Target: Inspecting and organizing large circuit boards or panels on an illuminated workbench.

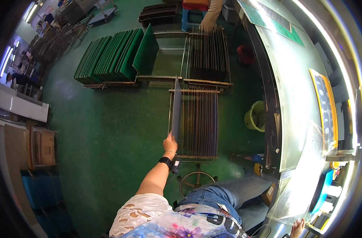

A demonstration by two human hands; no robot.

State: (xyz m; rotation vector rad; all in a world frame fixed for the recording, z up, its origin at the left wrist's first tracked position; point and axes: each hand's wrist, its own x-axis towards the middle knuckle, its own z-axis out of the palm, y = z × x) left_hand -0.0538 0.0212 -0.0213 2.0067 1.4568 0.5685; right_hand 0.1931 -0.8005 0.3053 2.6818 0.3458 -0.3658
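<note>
My left hand (170,144) is closed on the near edge of a thin grey-blue panel (177,107). The panel stands on edge at the left side of a wire rack (193,157), where several similar upright panels (200,123) fill the right part. My right hand (297,229) is at the bottom right, partly cut off by the picture edge. Its visible fingers are apart, beside the near end of a bright glossy worktable (286,131). A clear sheet (300,186) lies on the table close to that hand.
Beyond stand a rack of dark panels (206,59) and rows of green panels (109,55). Another person's hand (208,26) touches the dark panels. A yellow-green bin (255,116) stands under the table. A round-based stool (196,180) is by my legs. An orange-framed piece (325,109) lies on the table.
</note>
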